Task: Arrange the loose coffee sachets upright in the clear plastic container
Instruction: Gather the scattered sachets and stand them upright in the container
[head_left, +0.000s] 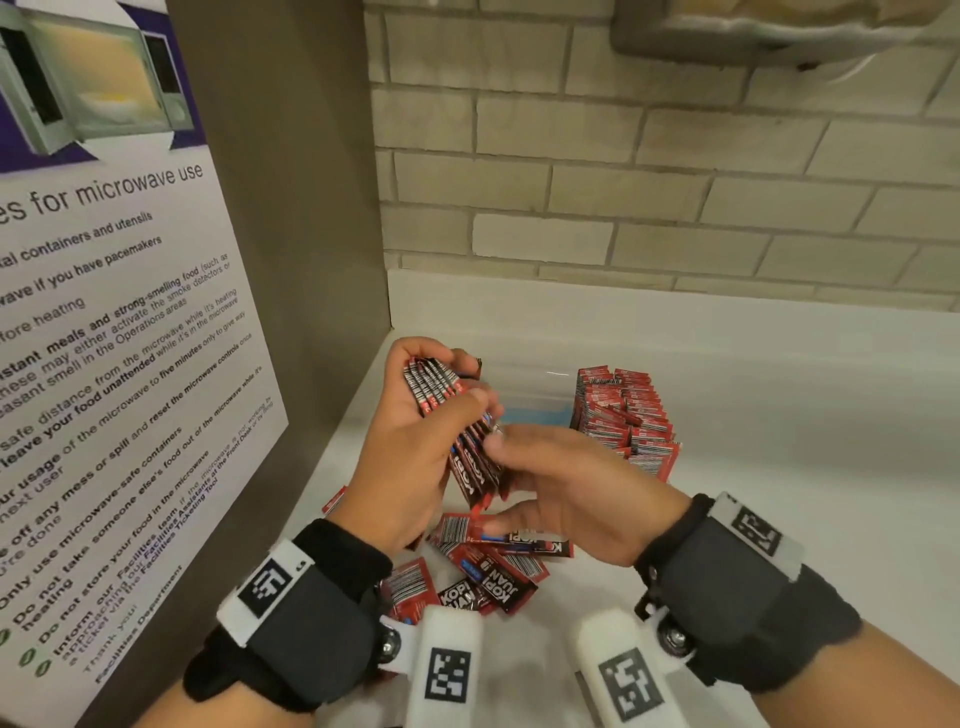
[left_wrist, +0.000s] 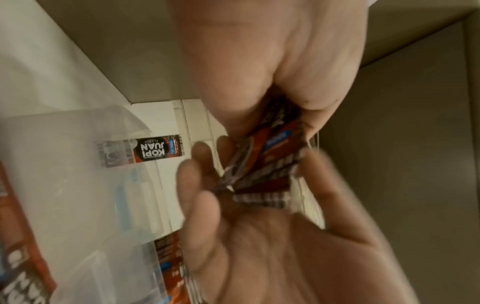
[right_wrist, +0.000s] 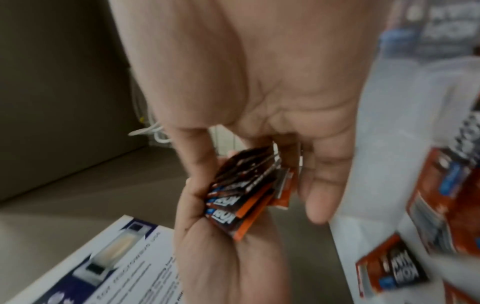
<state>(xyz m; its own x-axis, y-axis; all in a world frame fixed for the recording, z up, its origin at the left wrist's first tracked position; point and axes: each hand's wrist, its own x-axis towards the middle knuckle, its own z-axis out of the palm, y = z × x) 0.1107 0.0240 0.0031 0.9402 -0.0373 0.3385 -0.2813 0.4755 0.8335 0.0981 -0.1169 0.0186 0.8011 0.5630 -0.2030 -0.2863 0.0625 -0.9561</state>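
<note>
My left hand grips a fanned stack of red-and-black coffee sachets above the counter, just left of the clear plastic container. My right hand is at the stack's near end, with its straight index finger and thumb touching the edges. In the right wrist view the stack lies between both hands. Several sachets stand upright in a packed row at the container's right side; its left part shows a blue base. Loose sachets lie flat on the counter below my hands.
A brown panel with a microwave-rules poster walls off the left. A brick wall stands behind the white counter. One sachet lies by the container's far side.
</note>
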